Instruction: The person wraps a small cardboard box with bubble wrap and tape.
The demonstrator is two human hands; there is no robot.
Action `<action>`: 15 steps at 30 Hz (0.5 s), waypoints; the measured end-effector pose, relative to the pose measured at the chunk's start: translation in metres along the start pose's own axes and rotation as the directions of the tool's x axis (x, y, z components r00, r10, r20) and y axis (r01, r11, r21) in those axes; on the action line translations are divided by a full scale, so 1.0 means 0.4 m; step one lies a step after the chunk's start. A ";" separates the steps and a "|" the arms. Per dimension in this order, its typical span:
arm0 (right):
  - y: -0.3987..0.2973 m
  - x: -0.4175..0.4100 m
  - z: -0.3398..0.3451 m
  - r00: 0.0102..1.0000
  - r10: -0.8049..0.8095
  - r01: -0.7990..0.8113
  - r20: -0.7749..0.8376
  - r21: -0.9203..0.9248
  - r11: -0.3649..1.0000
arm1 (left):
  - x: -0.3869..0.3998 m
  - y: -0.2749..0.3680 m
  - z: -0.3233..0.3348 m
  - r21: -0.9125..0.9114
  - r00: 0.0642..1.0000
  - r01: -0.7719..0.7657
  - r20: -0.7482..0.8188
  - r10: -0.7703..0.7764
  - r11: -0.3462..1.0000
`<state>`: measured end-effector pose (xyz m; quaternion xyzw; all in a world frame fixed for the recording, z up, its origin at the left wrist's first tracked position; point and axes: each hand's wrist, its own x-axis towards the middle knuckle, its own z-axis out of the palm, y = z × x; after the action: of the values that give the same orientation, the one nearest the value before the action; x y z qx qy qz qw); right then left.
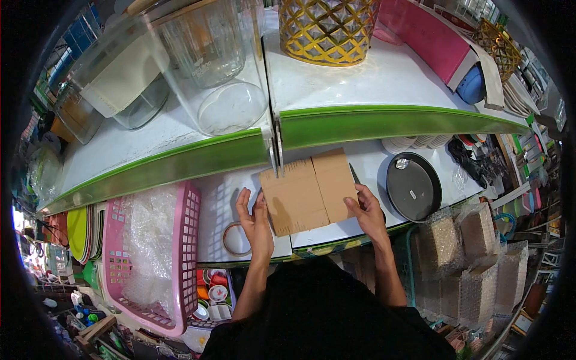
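A brown cardboard box or folded piece [294,195], with a seam across its face, is tilted over the white lower shelf [310,238]. My right hand [370,211] grips its right edge, thumb on the upper face and fingers behind. At the opposite edge is my left hand [256,222], palm facing the cardboard and fingers apart; it may touch the edge lightly but does not grasp it. Just left of that hand lies a roll of tape [225,238] on the shelf. A dark edge of something shows behind the cardboard near my right fingers, mostly hidden.
A pink plastic basket [185,252] with bubble wrap [148,252] stands left. A dark round pan [414,186] lies right, above bubble-wrapped boxes [477,270]. Overhead, a green-edged upper shelf [382,126] holds glass jars [229,105] and a gold-patterned glass container [328,33].
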<state>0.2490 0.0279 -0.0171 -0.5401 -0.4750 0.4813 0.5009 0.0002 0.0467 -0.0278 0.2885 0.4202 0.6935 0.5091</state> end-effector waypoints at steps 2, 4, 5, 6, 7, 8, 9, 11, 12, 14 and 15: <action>0.006 -0.009 -0.003 0.999 -0.050 0.051 -0.018 0.033 0.998 | -0.003 -0.012 -0.002 -0.052 0.999 0.049 0.020 -0.048 0.997; 0.008 -0.022 -0.002 0.996 -0.079 0.079 -0.038 -0.004 0.997 | -0.009 -0.015 0.010 -0.033 0.994 0.066 0.093 -0.063 0.997; 0.007 -0.029 -0.003 0.996 -0.079 0.079 -0.038 -0.004 0.997 | -0.012 -0.013 0.010 -0.032 0.994 0.067 0.093 -0.063 0.997; 0.004 -0.036 -0.006 0.995 -0.091 0.087 -0.037 -0.098 0.991 | -0.016 -0.007 0.012 0.106 0.987 0.017 0.160 -0.034 0.994; 0.001 -0.042 -0.008 0.994 -0.104 0.095 -0.035 -0.191 0.977 | -0.019 0.000 0.016 0.239 0.973 -0.043 0.229 -0.014 0.970; -0.003 -0.048 -0.009 0.994 -0.103 0.095 -0.036 -0.191 0.977 | -0.034 0.004 0.031 0.238 0.978 -0.095 0.202 0.046 0.967; -0.009 -0.055 -0.008 0.991 -0.125 0.112 -0.040 -0.232 0.966 | -0.045 0.007 0.044 0.239 0.978 -0.095 0.203 0.046 0.966; -0.008 -0.062 -0.002 0.988 -0.146 0.129 -0.045 -0.272 0.954 | -0.058 0.009 0.056 0.261 0.949 -0.267 0.236 0.207 0.928; -0.002 -0.064 0.002 0.981 -0.178 0.150 -0.081 -0.279 0.949 | -0.061 0.005 0.053 0.241 0.947 -0.246 0.268 0.180 0.939; 0.008 -0.070 0.002 0.970 -0.211 0.170 -0.119 -0.286 0.943 | -0.074 -0.003 0.051 0.248 0.941 -0.257 0.284 0.183 0.934; 0.013 -0.072 0.001 0.974 -0.195 0.149 -0.117 -0.318 0.936 | -0.079 -0.008 0.051 0.256 0.936 -0.268 0.296 0.188 0.929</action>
<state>0.2464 -0.0011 -0.0210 -0.6016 -0.5515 0.3146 0.4847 0.0286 0.0229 -0.0199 0.4984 0.4090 0.6334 0.4279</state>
